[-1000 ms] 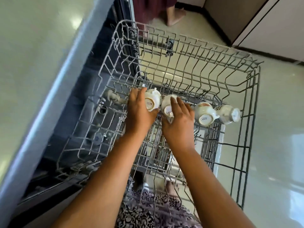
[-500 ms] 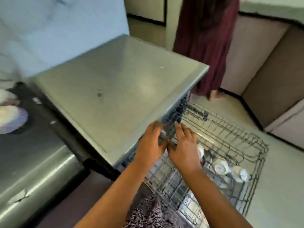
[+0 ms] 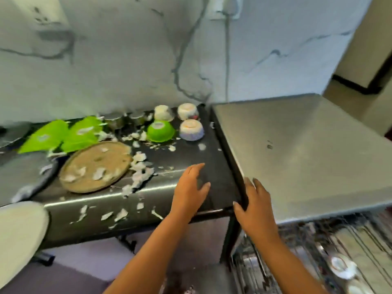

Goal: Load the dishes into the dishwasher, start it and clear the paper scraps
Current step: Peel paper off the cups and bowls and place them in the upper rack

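Hands over a littered metal counter (image 3: 186,154) beside the dishwasher (image 3: 307,149), seen from the head camera; motion blur softens much of the view. We see the left hand (image 3: 191,192) held above the counter's front right part, fingers extended and slightly spread, holding nothing. The right hand (image 3: 254,206) lies at the front left corner of the dishwasher's flat grey top, fingers straight and thumb out to the side, gripping nothing; we cannot tell whether it touches the dark edge there. Paper scraps (image 3: 140,166) are strewn across the middle of the counter and down its front face, and several lie on a round tan plate (image 3: 95,166) near the front edge. Behind that plate we note two green plates (image 3: 63,135), tilted and overlapping, and behind them two steel cups (image 3: 125,118) against the wall. Four bowls stand upside down near the counter's right end: a green bowl (image 3: 160,130) and a blue-patterned bowl (image 3: 191,130) in front, and two pale bowls (image 3: 175,112) behind them. The dishwasher stands just beside the counter on the right. Below its top, at lower right, we see the wire rack (image 3: 358,236) pulled out, with a white cup (image 3: 342,267) lying in it; the rest of the rack's load is too blurred to name. A veined marble wall (image 3: 127,49) backs the scene, and a pale round object (image 3: 19,234) that we cannot identify enters at lower left.
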